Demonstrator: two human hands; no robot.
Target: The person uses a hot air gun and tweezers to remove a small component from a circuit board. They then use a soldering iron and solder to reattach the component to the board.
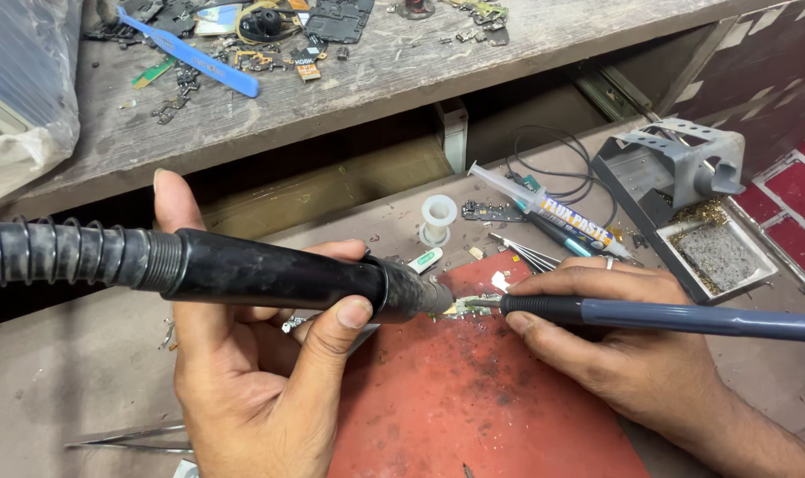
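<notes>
Thick black hot-air handpiece (270,276) with ribbed, coiled hose at the rear, lying near horizontal across the left of the view, grey metal nozzle at its right end aimed down at the work. Slim soldering iron (650,314) with black grip collar and long blue-grey plastic handle, also near horizontal, entering from the right edge, thin metal tip pointing left. Small green circuit board piece (467,307) with shiny metal contacts, lying flat near the upper edge of a worn red rubber work mat (473,407), caught between nozzle mouth and iron tip, both just at it; actual contact hard to tell.
</notes>
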